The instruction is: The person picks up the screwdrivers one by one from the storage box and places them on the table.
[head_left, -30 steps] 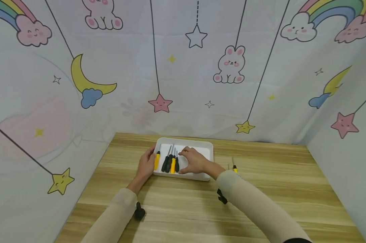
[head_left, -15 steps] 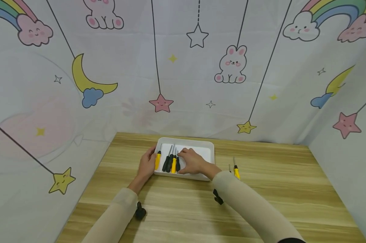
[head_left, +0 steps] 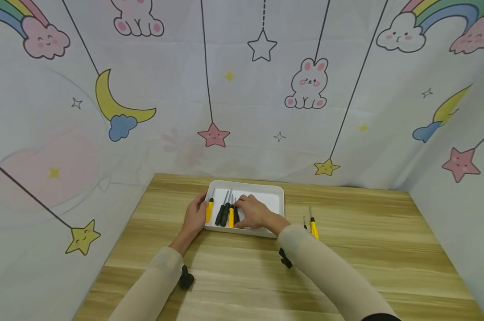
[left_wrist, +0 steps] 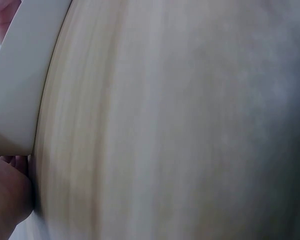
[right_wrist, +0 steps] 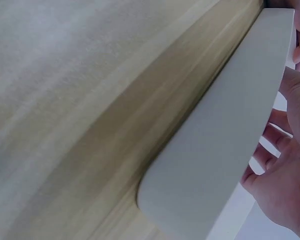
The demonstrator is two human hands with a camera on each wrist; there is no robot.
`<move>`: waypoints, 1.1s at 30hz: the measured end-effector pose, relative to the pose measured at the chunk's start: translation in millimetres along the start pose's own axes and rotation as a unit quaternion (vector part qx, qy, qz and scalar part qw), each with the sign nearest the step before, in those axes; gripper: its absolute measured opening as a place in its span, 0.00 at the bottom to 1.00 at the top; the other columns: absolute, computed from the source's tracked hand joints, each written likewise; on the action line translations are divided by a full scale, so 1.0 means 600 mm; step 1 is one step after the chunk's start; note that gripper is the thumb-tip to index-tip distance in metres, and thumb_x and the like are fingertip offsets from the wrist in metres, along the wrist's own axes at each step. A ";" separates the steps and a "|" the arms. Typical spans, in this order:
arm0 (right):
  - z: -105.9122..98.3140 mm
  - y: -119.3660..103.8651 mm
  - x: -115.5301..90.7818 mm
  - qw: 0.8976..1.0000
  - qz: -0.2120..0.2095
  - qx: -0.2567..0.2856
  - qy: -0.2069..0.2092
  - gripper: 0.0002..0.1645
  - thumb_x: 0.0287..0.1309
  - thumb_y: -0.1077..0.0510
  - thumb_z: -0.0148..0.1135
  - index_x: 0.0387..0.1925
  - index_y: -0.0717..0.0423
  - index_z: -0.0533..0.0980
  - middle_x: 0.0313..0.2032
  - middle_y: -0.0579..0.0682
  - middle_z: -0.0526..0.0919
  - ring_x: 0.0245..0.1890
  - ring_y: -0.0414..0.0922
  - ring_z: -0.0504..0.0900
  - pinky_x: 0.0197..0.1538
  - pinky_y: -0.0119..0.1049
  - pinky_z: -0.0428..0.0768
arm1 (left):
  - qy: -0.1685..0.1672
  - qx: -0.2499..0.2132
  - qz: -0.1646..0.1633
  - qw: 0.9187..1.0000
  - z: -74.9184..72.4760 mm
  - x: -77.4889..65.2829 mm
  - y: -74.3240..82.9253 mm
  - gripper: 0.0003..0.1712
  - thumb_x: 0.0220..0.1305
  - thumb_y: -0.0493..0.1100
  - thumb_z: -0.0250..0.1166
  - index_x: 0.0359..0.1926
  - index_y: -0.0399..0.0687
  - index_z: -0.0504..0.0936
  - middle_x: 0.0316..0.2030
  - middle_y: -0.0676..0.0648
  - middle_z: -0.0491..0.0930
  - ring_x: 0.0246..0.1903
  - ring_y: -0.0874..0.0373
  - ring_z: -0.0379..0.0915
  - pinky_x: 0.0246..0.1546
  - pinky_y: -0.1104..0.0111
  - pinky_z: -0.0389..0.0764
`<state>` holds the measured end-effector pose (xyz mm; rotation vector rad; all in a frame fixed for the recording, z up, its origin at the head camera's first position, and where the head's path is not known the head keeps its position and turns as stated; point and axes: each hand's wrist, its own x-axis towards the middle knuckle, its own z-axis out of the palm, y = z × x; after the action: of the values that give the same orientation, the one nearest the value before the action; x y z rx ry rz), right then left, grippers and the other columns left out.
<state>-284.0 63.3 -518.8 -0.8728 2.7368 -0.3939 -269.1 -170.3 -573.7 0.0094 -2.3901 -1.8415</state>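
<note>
A shallow white tray [head_left: 271, 232] holds a row of screwdrivers at its left end. My left hand [head_left: 195, 216] grips its left side, thumb by the rim near a yellow screwdriver [head_left: 209, 211]. Beside that lie two black-handled screwdrivers [head_left: 225, 216] and another yellow one [head_left: 231, 217]. My right hand [head_left: 254, 211] is inside the tray, thumb and fingers spread apart, fingertips right at the rightmost black-handled screwdriver [head_left: 236, 216]. In the right wrist view its fingers show past the tray wall [right_wrist: 215, 135]. The left wrist view shows part of my left hand [left_wrist: 7, 195] against the tray's end.
On the wooden table [head_left: 370, 258], right of the tray, lie a yellow-handled screwdriver [head_left: 313, 227] and a smaller one [head_left: 304, 222], partly behind my right sleeve [head_left: 326, 263]. A white curtain with cartoon prints [head_left: 177, 89] hangs behind the table.
My right hand has shifted slightly left, onto the rightmost black-handled screwdriver. Its sleeve moved left too, so more of the screwdrivers on the table shows. The left hand stays on the tray.
</note>
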 end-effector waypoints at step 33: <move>-0.013 -0.030 0.017 0.997 0.028 -0.071 -0.028 0.40 0.57 0.39 0.80 0.66 0.51 0.79 0.63 0.50 0.76 0.59 0.50 0.75 0.58 0.44 0.82 | 0.005 0.006 0.006 1.000 0.000 0.001 -0.002 0.27 0.82 0.35 0.48 0.76 0.34 0.69 0.72 0.33 0.72 0.69 0.41 0.71 0.71 0.48 0.69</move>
<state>-284.9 44.7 -507.0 -0.8258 2.7568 -0.1646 -269.8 -170.6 -575.0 0.0039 -2.3901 -1.8165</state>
